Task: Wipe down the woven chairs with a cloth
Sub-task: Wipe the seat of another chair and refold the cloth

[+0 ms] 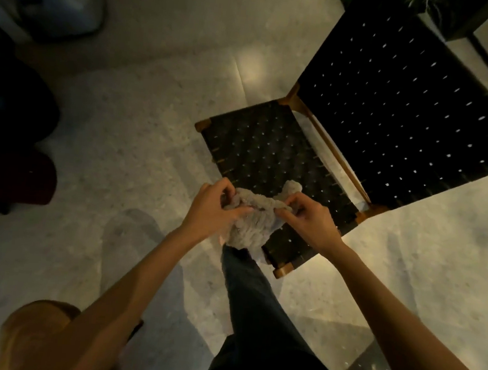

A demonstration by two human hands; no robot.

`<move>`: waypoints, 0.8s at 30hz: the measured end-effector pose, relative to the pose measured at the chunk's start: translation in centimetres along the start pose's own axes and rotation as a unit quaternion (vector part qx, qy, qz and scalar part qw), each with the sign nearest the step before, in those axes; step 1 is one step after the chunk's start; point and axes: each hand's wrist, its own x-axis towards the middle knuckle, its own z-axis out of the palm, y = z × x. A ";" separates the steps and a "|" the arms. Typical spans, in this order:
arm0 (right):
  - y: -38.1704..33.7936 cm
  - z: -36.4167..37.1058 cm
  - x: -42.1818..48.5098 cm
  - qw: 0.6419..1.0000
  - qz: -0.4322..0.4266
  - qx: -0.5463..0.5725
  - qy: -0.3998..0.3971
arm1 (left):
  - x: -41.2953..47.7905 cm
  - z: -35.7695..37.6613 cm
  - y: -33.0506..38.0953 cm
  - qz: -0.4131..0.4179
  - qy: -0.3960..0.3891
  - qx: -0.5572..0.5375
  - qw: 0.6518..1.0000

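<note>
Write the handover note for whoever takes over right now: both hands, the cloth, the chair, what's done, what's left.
Left hand: grips the left side of the grey cloth.
Right hand: pinches the cloth's right side.
Cloth: bunched between both hands, over the front edge of the woven chair seat. Whether it touches the seat cannot be told.
Done: nothing shows any wiping yet.
Left: wipe the seat, the backrest and the wooden frame.
</note>
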 end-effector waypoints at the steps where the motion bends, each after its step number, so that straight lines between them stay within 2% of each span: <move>1: -0.3 0.1 1.1 1.000 0.005 -0.002 0.004 | 1.1 -0.9 0.0 0.002 0.000 0.013 1.000; 5: -1.4 0.6 6.6 0.999 0.037 -0.009 0.022 | 7.0 -4.9 -0.5 0.044 -0.041 0.087 0.994; 9: -1.5 0.3 12.7 0.997 0.062 -0.036 0.040 | 14.4 -8.8 -0.4 0.111 -0.111 0.194 0.968; 15: -1.6 1.1 18.8 0.990 0.095 -0.101 0.025 | 22.6 -11.8 0.1 0.141 -0.112 0.282 0.942; 18: -2.0 1.4 20.4 0.990 0.092 -0.108 0.021 | 25.6 -12.3 0.3 0.148 -0.146 0.277 0.938; 21: -2.5 2.2 21.0 0.986 0.112 -0.110 0.062 | 28.5 -12.8 0.2 0.114 -0.206 0.238 0.942; 24: -2.8 3.8 21.6 0.979 0.161 -0.092 0.089 | 31.1 -13.5 0.0 0.119 -0.246 0.225 0.935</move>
